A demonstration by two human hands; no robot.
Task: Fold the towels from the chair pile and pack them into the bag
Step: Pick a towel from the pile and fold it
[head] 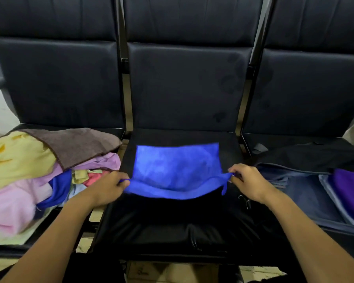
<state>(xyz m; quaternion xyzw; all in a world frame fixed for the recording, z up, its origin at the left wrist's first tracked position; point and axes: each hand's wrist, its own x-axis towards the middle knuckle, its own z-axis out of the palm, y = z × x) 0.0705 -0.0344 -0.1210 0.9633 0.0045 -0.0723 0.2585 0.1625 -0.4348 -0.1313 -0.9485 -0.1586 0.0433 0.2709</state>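
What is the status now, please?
Left hand and right hand each pinch a near corner of the blue towel. Towel spread on middle seat. Bag open, right. Nothing blocking.

Blue towel (177,168) lies spread on middle chair seat (184,227), near edge lifted. Mixed-colour towel pile (35,174) occupies left seat. Open dark bag (307,193) on right seat holds purple towel (349,190).

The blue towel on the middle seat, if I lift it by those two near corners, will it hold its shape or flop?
Probably flop: the blue towel already sags between the left hand and right hand, which pinch its near corners. It looks thin, so likely light. Its far edge lies flat on the seat and may drag.
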